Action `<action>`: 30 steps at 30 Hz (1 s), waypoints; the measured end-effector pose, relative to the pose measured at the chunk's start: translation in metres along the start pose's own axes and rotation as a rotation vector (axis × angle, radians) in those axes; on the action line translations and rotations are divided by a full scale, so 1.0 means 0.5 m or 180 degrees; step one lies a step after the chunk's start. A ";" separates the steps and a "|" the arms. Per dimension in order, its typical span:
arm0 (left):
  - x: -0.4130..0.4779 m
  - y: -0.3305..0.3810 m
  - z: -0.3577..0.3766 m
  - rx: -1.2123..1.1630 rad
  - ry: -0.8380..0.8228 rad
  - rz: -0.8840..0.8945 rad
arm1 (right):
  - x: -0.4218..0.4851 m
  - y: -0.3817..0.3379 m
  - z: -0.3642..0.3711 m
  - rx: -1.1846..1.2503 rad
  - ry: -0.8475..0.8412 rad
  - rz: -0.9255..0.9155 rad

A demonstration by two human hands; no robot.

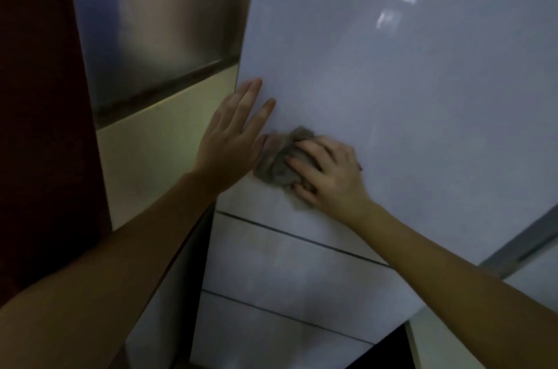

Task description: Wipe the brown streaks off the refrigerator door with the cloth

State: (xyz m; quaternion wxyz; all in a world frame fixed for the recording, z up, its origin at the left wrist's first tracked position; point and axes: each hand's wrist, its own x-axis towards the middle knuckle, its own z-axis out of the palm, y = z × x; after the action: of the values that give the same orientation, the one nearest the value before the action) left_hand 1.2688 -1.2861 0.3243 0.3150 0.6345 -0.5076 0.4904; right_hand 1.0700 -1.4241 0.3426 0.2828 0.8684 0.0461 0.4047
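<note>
The glossy pale grey refrigerator door (392,81) fills the upper right of the view. My right hand (329,173) presses a crumpled grey-brown cloth (279,160) against the door near its lower left corner. My left hand (232,139) lies flat with its fingers spread on the door's left edge, just left of the cloth and touching it. No brown streaks can be made out on the door in this dim, blurred frame.
Below the door are lower fridge drawers (271,257) split by dark horizontal gaps. Left of the fridge are a cream tiled wall (157,151) and a shiny metal panel (157,21). A dark brown surface (39,127) stands at the far left.
</note>
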 end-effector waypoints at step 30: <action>-0.194 0.045 0.085 -0.0408 0.0022 -0.0359 | -0.102 -0.061 0.074 0.0223 -0.0088 0.0163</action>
State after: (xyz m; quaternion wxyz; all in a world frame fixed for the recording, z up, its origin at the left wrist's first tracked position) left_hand 1.2600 -1.2981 0.2168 0.3838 0.6390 -0.5004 0.4405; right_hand 1.0674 -1.4314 0.2731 0.2423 0.8842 0.0340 0.3979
